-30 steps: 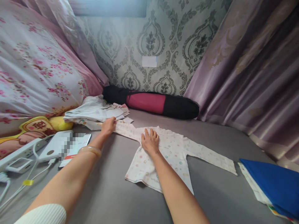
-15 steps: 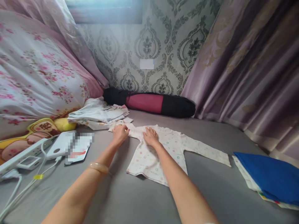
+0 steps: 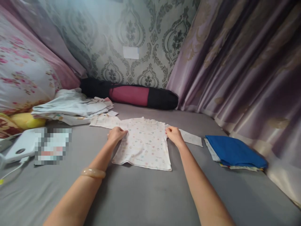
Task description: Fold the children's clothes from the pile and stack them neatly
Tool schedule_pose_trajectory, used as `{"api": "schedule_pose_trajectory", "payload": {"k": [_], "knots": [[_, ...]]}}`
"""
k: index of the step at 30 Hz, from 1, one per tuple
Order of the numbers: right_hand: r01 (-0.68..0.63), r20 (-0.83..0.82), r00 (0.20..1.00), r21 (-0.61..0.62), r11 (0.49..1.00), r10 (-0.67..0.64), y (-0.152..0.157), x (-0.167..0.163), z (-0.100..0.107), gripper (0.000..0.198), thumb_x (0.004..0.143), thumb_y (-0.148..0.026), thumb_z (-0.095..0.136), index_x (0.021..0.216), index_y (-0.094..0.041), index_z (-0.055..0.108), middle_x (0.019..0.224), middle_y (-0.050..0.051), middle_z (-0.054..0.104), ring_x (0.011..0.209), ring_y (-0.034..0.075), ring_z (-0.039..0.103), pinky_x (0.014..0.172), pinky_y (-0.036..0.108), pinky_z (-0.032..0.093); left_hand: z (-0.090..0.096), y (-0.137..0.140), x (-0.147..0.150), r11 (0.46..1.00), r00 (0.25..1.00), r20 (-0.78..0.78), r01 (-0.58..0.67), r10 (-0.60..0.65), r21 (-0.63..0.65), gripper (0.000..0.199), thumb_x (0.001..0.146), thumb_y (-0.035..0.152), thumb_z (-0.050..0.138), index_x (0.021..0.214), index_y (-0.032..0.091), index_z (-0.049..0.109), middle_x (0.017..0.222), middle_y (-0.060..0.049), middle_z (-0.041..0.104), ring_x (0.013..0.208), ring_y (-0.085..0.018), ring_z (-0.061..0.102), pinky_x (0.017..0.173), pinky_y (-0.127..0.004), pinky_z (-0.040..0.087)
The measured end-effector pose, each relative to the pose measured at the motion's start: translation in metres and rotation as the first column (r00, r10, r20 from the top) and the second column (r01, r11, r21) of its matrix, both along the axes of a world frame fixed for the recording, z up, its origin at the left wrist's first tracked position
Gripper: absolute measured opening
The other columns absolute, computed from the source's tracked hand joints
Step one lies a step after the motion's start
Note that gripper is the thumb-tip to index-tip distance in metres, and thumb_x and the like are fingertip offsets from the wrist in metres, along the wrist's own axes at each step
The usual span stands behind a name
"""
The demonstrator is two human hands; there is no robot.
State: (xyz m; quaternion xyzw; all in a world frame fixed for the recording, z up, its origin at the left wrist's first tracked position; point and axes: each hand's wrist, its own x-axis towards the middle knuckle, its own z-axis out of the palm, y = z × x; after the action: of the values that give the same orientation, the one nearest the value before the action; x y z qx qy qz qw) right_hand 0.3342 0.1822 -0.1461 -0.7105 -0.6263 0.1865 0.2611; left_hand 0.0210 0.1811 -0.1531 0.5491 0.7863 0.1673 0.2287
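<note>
A small white long-sleeved shirt [image 3: 144, 144] with a pastel print lies spread on the grey bed sheet [image 3: 141, 194], its sleeves stretched out to both sides and its hem toward me. My left hand [image 3: 117, 134], below a bangle on the forearm, pinches the shirt's left side just under the sleeve. At the opposite side, my right hand [image 3: 174, 134] pinches the edge near the right underarm. The left sleeve's cuff reaches close to a pile of light clothes [image 3: 75, 105].
A folded blue garment [image 3: 235, 150] lies on other cloth at the right. A black and red rolled bag [image 3: 129, 94] rests along the wall. On the left are a white power bank [image 3: 25, 144] with a cable, a blurred flat item [image 3: 55, 144] and a yellow cushion [image 3: 28, 121].
My right hand has moved from the shirt's upper left to its right side. My left hand has shifted from the sleeve to the underarm. The view has turned right.
</note>
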Motion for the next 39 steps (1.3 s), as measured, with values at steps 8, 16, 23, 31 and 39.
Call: {"api": "schedule_pose_trajectory", "payload": {"k": [8, 16, 23, 31, 39], "knots": [[0.134, 0.280, 0.957, -0.195, 0.972, -0.076, -0.036, 0.001, -0.004, 0.029, 0.085, -0.040, 0.049, 0.086, -0.022, 0.071, 0.090, 0.009, 0.071, 0.088, 0.022, 0.065, 0.068, 0.026, 0.042, -0.006, -0.001, 0.004, 1.000, 1.000, 0.003, 0.024, -0.024, -0.004, 0.031, 0.068, 0.048, 0.062, 0.077, 0.020, 0.071, 0.071, -0.011, 0.071, 0.091, -0.036, 0.065, 0.078, -0.042, 0.043], [0.134, 0.349, 0.936, -0.245, 0.960, -0.042, -0.041, -0.017, -0.004, 0.030, 0.088, -0.039, 0.046, 0.098, -0.021, 0.067, 0.106, 0.013, 0.069, 0.100, 0.027, 0.063, 0.075, 0.031, 0.044, -0.007, -0.007, 0.014, 0.999, 0.999, -0.027, 0.021, -0.020, 0.047, 0.024, 0.071, 0.035, 0.057, 0.081, 0.018, 0.071, 0.075, -0.012, 0.072, 0.090, -0.032, 0.066, 0.074, -0.035, 0.043], [0.144, 0.391, 0.919, -0.201, 0.969, -0.056, -0.045, -0.016, -0.005, 0.030, 0.091, -0.033, 0.041, 0.103, -0.020, 0.065, 0.107, 0.012, 0.068, 0.100, 0.025, 0.063, 0.075, 0.030, 0.043, -0.012, -0.011, 0.013, 0.985, 0.988, -0.146, 0.076, -0.054, 0.155, 0.024, 0.078, 0.035, 0.047, 0.084, 0.018, 0.064, 0.086, -0.013, 0.070, 0.089, -0.029, 0.064, 0.072, -0.032, 0.043], [0.131, 0.297, 0.951, -0.147, 0.981, -0.083, -0.046, -0.014, -0.009, 0.025, 0.091, -0.037, 0.044, 0.094, -0.023, 0.064, 0.096, 0.006, 0.069, 0.096, 0.022, 0.062, 0.073, 0.027, 0.042, -0.009, -0.014, 0.017, 0.985, 0.965, -0.238, 0.138, -0.110, 0.105, 0.024, 0.085, 0.035, 0.042, 0.092, 0.018, 0.059, 0.098, -0.015, 0.068, 0.096, -0.030, 0.062, 0.074, -0.034, 0.042], [0.000, 0.035, 0.999, -0.149, 0.989, 0.005, -0.073, -0.004, -0.010, 0.032, 0.087, -0.042, 0.049, 0.112, -0.023, 0.052, 0.075, -0.001, 0.064, 0.068, 0.016, 0.061, 0.059, 0.023, 0.038, 0.004, -0.023, 0.011, 0.986, 0.985, -0.065, 0.164, -0.162, 0.023, 0.039, 0.083, 0.050, 0.045, 0.089, 0.014, 0.060, 0.089, -0.013, 0.069, 0.089, -0.028, 0.063, 0.066, -0.029, 0.041]]}}
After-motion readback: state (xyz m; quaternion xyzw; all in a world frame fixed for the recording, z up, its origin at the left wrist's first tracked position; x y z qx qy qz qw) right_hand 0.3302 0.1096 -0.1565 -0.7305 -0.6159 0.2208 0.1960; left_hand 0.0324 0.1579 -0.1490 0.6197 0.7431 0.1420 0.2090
